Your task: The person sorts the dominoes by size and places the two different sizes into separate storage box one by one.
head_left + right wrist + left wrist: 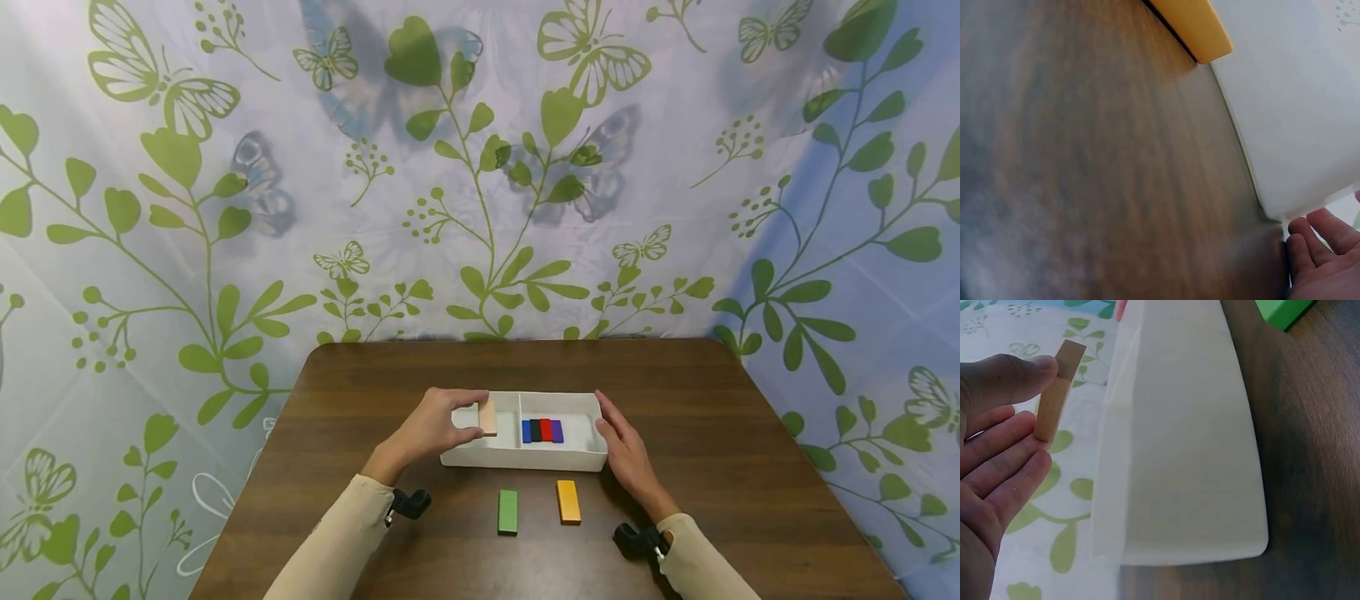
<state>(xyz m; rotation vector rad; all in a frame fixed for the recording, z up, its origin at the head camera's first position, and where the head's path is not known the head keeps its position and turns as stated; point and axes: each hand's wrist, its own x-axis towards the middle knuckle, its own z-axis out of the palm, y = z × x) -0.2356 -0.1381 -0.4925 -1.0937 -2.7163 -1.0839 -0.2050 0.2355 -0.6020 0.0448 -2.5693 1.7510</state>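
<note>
My left hand (433, 423) pinches the tan block (488, 419) over the tray (523, 460) at its 9 o'clock side; my right hand (628, 454) holds its 3 o'clock end. On the counter (360, 392), the green block (507, 510) lies at 6 o'clock.

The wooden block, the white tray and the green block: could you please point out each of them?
Wooden block (1056, 397): left wrist view, on its side facing the camera.
White tray (525, 461): head view, on its near long wall.
Green block (507, 511): head view, on its top face.
</note>
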